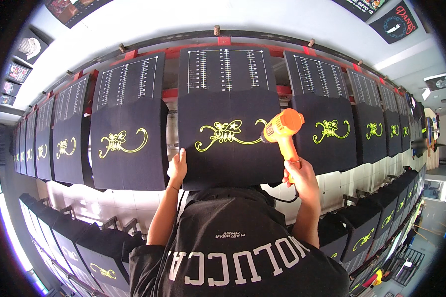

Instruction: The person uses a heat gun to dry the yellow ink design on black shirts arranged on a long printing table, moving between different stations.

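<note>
In my right hand (pixel 301 177) is an orange heat gun (pixel 283 123), its handle wrapped by my fingers. The nozzle points left over the right end of a yellow line print (pixel 225 134) on the black shirt (pixel 228 171) before me. That shirt is stretched over a long board (pixel 226 74) marked with white ruler scales. My left hand (pixel 177 167) is closed at the left edge of the board, one digit pointing up along the cloth; its other fingers are partly hidden. A dark cord (pixel 287 200) shows below the heat gun.
More boards with black shirts and the same yellow print line both sides, such as one on the left (pixel 129 143) and one on the right (pixel 324 133). A red rail (pixel 171 93) runs behind them. Another row of printed shirts (pixel 364 240) stands along the lower edges, across a tiled floor (pixel 129 200).
</note>
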The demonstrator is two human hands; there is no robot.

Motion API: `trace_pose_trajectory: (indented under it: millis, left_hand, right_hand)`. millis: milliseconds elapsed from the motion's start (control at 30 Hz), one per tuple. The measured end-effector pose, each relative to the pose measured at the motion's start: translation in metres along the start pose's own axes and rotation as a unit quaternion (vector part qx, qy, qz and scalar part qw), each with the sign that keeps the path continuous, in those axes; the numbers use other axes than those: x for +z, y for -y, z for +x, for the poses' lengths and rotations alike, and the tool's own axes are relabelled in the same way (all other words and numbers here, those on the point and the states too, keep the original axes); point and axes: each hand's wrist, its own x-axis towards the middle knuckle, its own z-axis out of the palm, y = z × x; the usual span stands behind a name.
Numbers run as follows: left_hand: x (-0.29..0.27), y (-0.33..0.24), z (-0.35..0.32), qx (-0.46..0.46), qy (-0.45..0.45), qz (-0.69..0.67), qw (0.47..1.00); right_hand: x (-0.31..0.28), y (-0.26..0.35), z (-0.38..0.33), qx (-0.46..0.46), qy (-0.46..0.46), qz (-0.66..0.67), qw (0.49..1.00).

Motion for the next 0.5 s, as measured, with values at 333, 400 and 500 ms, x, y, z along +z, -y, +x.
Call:
trace_pose_trajectory:
  millis: [333, 400, 500]
  left_hand:
    - [0.002, 0.016, 0.008, 0.004, 0.055, -0.029, 0.998]
    - [-0.002, 0.012, 0.004, -0.009, 0.063, -0.039, 0.997]
    - [-0.009, -0.005, -0.007, -0.026, 0.066, -0.059, 0.996]
  right_hand:
    - [0.0, -0.003, -0.003, 0.018, 0.038, 0.006, 0.999]
    - [0.0, -0.005, -0.003, 0.014, 0.044, 0.001, 0.999]
    - [0.005, -0.009, -0.003, -0.007, 0.045, -0.009, 0.999]
